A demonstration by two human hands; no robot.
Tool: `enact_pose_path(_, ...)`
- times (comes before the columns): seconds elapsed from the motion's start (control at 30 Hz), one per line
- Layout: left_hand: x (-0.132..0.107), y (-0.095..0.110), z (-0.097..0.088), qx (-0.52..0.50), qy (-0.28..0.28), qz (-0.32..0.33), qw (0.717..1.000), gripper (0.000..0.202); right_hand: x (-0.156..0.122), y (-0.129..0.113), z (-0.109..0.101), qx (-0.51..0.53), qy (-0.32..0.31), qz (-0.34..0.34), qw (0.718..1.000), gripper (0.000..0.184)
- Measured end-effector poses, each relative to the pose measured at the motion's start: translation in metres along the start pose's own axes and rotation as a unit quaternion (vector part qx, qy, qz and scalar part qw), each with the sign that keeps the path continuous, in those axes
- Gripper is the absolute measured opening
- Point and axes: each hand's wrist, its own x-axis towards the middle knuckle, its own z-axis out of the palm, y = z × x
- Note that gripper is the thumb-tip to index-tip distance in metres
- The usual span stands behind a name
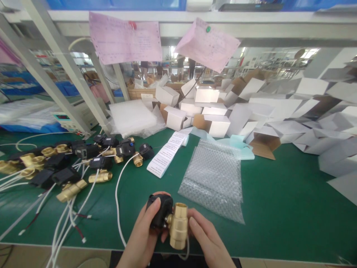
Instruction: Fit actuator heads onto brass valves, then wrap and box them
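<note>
Close to the bench's front edge, my left hand [146, 227] is wrapped round the black actuator housing of a motorized brass ball valve [179, 227]. The brass body points upright on the right side of the housing. My right hand [205, 232] has its fingers against the right side of the brass body, near a white cable that loops below it. Just beyond my hands lies a clear bubble wrap bag [213, 180], flat on the green bench. A strip of printed labels [166, 154] lies left of the bag.
Several similar valves [71, 190] with white cables are heaped on the left. White cardboard boxes [219, 124] crowd the back and right. A stack of white foam sheets [132, 118] lies behind the labels. Pink papers [125, 39] hang from the shelf beam above.
</note>
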Motion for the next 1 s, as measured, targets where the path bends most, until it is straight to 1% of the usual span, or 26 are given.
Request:
enact_pose_path(0.07,0.003,0.002,-0.002,-0.045,0.003,-0.031,0.999,0.045,-0.001,0.006,-0.003,0.001,-0.031,0.017,0.999,0.052)
enact_pose_path(0.13,0.006,0.007,-0.003,-0.089,0.017,-0.084,0.992,0.032,-0.002,0.012,-0.005,-0.009,-0.033,0.025,0.999,0.056)
enact_pose_path(0.17,0.008,0.009,-0.003,-0.109,0.028,-0.115,0.987,0.029,-0.003,0.014,-0.006,-0.016,-0.029,0.027,0.999,0.059)
enact_pose_path(0.23,0.010,0.015,-0.002,-0.143,0.051,-0.162,0.975,0.033,-0.003,0.016,-0.006,-0.029,-0.023,0.033,0.999,0.063)
enact_pose_path(0.3,0.010,0.018,0.000,-0.175,0.063,-0.188,0.964,0.038,-0.003,0.016,-0.005,-0.033,-0.015,0.031,0.999,0.064)
enact_pose_path(0.43,0.010,0.018,0.001,-0.220,0.045,-0.224,0.949,0.043,-0.003,0.010,-0.002,-0.025,0.012,0.022,0.999,0.063)
enact_pose_path(0.53,0.010,0.016,0.001,-0.227,0.039,-0.238,0.943,0.047,-0.004,0.008,0.000,-0.016,0.027,0.021,0.999,0.065)
enact_pose_path(0.67,0.009,0.016,0.005,-0.236,0.017,-0.244,0.940,0.052,-0.006,0.009,0.002,-0.009,0.030,0.031,0.999,0.067)
enact_pose_path(0.7,0.008,0.017,0.007,-0.242,0.021,-0.238,0.941,0.050,-0.006,0.009,0.001,-0.011,0.030,0.032,0.999,0.067)
enact_pose_path(0.8,0.004,0.018,0.012,-0.251,0.054,-0.224,0.940,0.047,-0.006,0.012,-0.004,-0.022,0.034,0.030,0.999,0.068)
enact_pose_path(0.87,0.002,0.018,0.013,-0.245,0.067,-0.227,0.940,0.049,-0.006,0.014,-0.006,-0.030,0.024,0.029,0.999,0.069)
enact_pose_path(0.93,0.001,0.016,0.011,-0.247,0.054,-0.222,0.942,0.052,-0.010,0.013,-0.007,-0.040,0.009,0.032,0.999,0.070)
enact_pose_path(1.0,0.001,0.013,0.008,-0.266,0.016,-0.206,0.942,0.055,-0.015,0.009,-0.004,-0.058,0.007,0.021,0.998,0.068)
